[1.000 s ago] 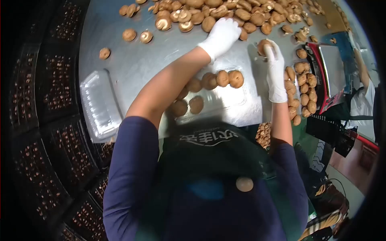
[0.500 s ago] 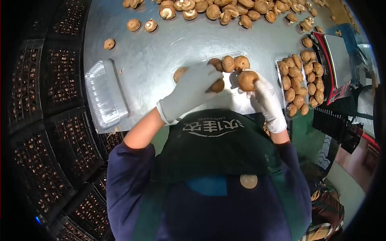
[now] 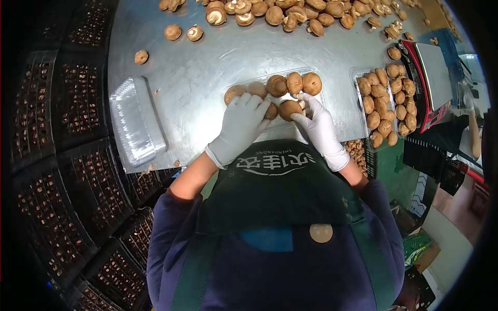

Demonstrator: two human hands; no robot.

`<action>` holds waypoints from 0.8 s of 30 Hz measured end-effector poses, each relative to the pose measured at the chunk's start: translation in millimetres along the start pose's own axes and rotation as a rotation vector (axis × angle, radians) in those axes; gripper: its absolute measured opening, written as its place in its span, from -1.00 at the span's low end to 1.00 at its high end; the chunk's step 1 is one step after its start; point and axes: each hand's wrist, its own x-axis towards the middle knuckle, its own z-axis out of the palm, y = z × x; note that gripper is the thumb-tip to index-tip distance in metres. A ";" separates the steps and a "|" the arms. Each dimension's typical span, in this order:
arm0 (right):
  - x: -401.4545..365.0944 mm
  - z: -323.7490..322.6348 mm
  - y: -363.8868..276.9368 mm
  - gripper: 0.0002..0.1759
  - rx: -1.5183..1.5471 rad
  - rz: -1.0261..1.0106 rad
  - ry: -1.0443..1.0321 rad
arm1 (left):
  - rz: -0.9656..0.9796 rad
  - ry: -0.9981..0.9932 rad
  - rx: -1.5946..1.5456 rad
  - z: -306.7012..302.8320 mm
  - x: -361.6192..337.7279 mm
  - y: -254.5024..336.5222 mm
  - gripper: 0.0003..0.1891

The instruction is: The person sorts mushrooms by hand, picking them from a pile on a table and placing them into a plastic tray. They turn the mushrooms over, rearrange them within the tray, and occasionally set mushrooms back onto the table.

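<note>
A clear plastic tray [image 3: 317, 71] lies in front of me with several brown shiitake mushrooms in it, a back row among them. My right hand [image 3: 320, 128], in a white glove, pinches a large shiitake mushroom [image 3: 289, 110] low over the tray's front half. My left hand [image 3: 239, 123], also gloved, reaches over the tray's left part. Its index finger and thumb close about another shiitake mushroom [image 3: 271, 111], just left of the one in my right hand. The left palm and fingers hide the tray's front left corner.
Loose mushrooms [image 3: 275, 15] are heaped at the table's far side. Stacked empty clear trays [image 3: 137, 122] stand left. Filled trays [image 3: 381, 106] sit right, beside a red scale [image 3: 436, 78]. Black crates [image 3: 78, 98] line the left. Another person's arm [image 3: 474, 135] shows far right.
My right hand has moved left and down with its mushroom, into the tray area beside the left hand. My left hand has drawn back slightly left, uncovering mushrooms in the back row.
</note>
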 end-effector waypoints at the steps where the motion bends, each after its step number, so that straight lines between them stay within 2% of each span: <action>1: -0.2 1.4 0.7 -0.61 0.040 0.120 0.042 | 0.002 -0.001 -0.003 0.8 -0.4 0.3 -0.54; 2: 0.2 3.7 7.2 -0.68 0.010 0.072 0.108 | 0.004 0.012 -0.001 1.1 -1.0 0.7 -0.54; 5: -0.5 3.9 12.2 -0.75 -0.003 -0.026 0.116 | 0.018 0.029 -0.013 2.0 -0.3 -0.3 -0.55; 6: 0.1 5.5 9.2 -0.84 0.089 0.018 0.121 | 0.028 0.030 -0.028 2.7 -0.5 -0.4 -0.55; 10: 4.4 6.4 14.9 -0.90 0.180 0.060 0.113 | 0.030 0.024 -0.001 4.6 -0.4 -0.8 -0.52; 12: 6.9 6.6 26.0 -0.93 0.470 0.227 0.039 | 0.003 0.010 -0.028 -0.3 0.3 -0.4 -0.53; 13: 7.8 6.4 22.2 -0.93 0.472 0.225 0.038 | 0.003 0.010 -0.025 -0.7 0.2 -0.5 -0.53; 15: 3.3 4.7 6.2 -0.95 0.305 0.206 0.080 | -0.031 0.021 -0.011 -0.9 -1.2 0.8 -0.56; 16: 0.0 1.9 0.4 -0.94 0.123 0.146 0.066 | -0.029 0.019 -0.011 -2.9 -1.2 2.9 -0.56; 17: -0.2 0.1 -0.6 -0.94 0.124 0.146 0.070 | -0.052 0.007 -0.023 -6.9 0.0 5.8 -0.59; 19: -0.7 -3.1 -2.1 -0.89 -0.406 -0.296 0.221 | -0.068 -0.007 -0.033 -16.3 6.2 6.8 -0.61; 20: -3.8 -10.1 -7.9 -0.86 -0.381 -0.210 0.130 | -0.067 0.041 -0.100 -21.8 12.4 5.3 -0.62; 21: -3.1 -14.0 -9.7 -0.86 -0.387 -0.214 0.142 | -0.062 0.093 -0.167 -27.2 21.7 4.6 -0.63; 22: -2.3 -16.9 -11.3 -0.84 -0.352 -0.269 0.146 | -0.149 0.078 -0.324 -33.2 36.3 4.6 -0.66; 23: -2.1 -19.2 -12.1 -0.82 -0.314 -0.323 0.147 | -0.143 0.084 -0.325 -35.2 55.5 -0.7 -0.66; 24: -1.3 -23.6 -9.6 -0.78 -0.372 -0.315 0.116 | -0.052 0.061 -0.287 -34.7 81.8 -11.5 -0.68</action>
